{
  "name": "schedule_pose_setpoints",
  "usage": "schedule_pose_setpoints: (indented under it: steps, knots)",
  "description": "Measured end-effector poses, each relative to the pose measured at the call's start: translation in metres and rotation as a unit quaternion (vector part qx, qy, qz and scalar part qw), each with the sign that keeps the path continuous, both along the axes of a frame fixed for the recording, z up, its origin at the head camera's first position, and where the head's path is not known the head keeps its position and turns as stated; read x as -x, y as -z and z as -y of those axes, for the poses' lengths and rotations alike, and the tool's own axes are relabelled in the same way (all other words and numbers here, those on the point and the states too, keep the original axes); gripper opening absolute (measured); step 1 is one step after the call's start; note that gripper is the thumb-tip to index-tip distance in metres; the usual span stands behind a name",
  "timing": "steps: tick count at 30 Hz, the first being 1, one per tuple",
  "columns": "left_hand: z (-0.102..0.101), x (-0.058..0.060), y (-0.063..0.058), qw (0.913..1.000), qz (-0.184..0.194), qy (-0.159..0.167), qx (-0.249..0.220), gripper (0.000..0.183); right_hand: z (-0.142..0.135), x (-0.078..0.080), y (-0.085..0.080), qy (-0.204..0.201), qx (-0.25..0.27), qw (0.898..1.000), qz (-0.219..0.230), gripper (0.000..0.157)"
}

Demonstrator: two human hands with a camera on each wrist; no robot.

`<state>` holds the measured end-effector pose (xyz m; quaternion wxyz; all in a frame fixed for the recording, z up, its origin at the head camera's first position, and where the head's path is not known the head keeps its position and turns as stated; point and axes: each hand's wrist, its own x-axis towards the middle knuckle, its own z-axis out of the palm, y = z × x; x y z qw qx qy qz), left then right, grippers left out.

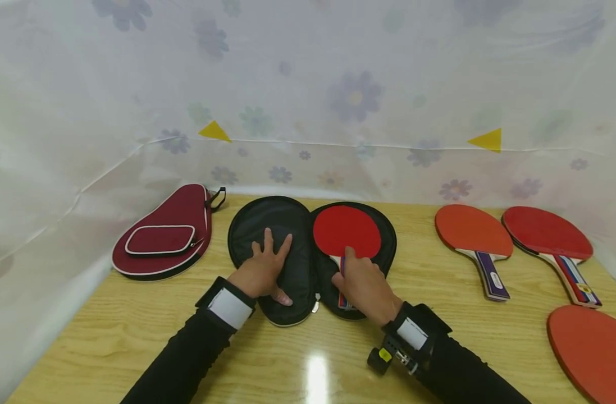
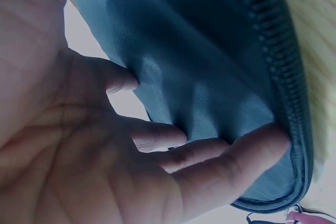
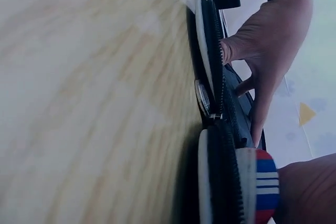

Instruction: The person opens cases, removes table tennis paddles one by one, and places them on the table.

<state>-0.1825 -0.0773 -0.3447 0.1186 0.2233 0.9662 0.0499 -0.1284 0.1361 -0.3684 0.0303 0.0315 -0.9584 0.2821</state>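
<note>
My left hand lies with spread fingers on the black inner lining of the left half of an unzipped table tennis paddle case. In the left wrist view, its fingertips touch the fabric beside the zipper teeth. On the case's right half lies a red table tennis paddle. My right hand grips its handle from above, thumb on the left side and index finger reaching to the blade's base. The striped handle end shows over the zipper edge in the right wrist view.
A maroon paddle case with a front pocket lies closed at the left. On the right are an orange-red paddle, a red paddle and another orange-red blade cut by the frame edge. A flowered curtain hangs behind the wooden table.
</note>
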Motion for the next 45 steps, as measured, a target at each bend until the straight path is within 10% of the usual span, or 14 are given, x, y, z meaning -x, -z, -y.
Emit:
schedule_pose_setpoints:
  steps: [23, 45]
  knots:
    - [0.003, -0.002, -0.003, 0.9999, 0.005, -0.006, 0.007, 0.133, -0.060, -0.054, -0.050, 0.003, 0.008, 0.999, 0.036, 0.062]
    - [0.001, 0.002, -0.003, 1.0000, 0.007, 0.003, 0.005, 0.133, -0.145, -0.124, -0.035, 0.067, -0.116, 0.986, 0.103, 0.071]
